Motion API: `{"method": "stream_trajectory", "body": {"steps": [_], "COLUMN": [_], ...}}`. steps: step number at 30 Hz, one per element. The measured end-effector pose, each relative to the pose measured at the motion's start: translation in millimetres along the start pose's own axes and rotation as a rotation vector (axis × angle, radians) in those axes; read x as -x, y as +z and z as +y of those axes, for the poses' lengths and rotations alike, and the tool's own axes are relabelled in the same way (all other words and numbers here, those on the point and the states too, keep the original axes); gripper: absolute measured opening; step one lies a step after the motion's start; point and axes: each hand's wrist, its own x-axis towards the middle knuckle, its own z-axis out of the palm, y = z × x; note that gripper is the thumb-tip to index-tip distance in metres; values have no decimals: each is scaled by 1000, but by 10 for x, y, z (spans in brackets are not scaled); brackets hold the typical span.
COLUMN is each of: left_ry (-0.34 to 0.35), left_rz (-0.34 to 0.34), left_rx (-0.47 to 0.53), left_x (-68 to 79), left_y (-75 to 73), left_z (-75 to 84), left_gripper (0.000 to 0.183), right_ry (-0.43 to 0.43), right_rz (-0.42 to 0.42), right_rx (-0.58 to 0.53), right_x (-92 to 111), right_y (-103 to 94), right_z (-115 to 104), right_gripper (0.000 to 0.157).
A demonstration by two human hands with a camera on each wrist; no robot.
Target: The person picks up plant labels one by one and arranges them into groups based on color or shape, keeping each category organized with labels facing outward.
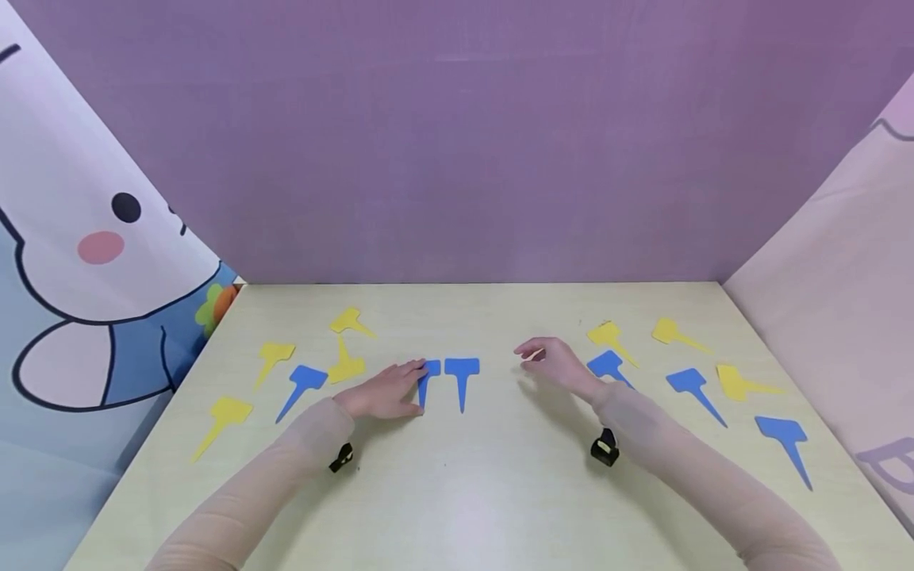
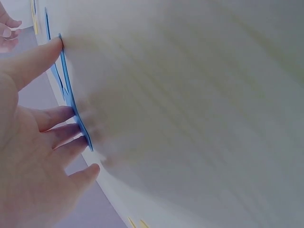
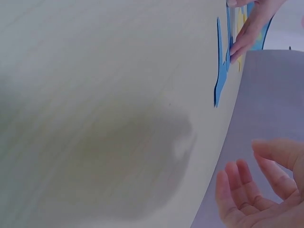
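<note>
Flat on the table lies a blue T-shaped plant label (image 1: 432,368), partly covered by my left hand (image 1: 385,392). That hand's fingertips touch its wide head and the thumb touches the stem's tip, the fingers fairly straight in the left wrist view. Just right of it, a second blue label (image 1: 462,367) lies upright in line. My right hand (image 1: 560,365) hovers above the table to the right with loosely bent fingers and nothing in them, as the right wrist view shows. Nearest to it is another blue label (image 1: 607,364), partly hidden by the forearm.
Several yellow labels lie at the left, including one (image 1: 227,411) near the edge, plus a blue one (image 1: 308,377). At the right are more yellow labels, one (image 1: 734,382) beside blue labels (image 1: 783,429). A purple panel (image 1: 471,159) rises behind the table (image 1: 457,507).
</note>
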Motion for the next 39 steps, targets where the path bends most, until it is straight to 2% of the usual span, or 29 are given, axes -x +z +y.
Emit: {"method": "stream_trajectory", "body": {"steps": [16,24,35,39], "left_ry": [21,33,34,25], "left_rz": [22,28,27,21], "left_rx": [12,33,47,54], "left_x": [-10,-1,-4,-9], "left_y": [-1,-2,-8,-12], "left_z": [-5,1,14,24], "left_gripper": [73,72,72,72], "right_ry": [-7,42,100,128], "right_rz": [99,114,97,87], "right_rx": [69,116,204,196], "right_x": [234,342,441,446], "right_y": [-423,-626,-737,-749], "right_z": [288,444,581,659], "right_gripper": [27,34,44,48]}}
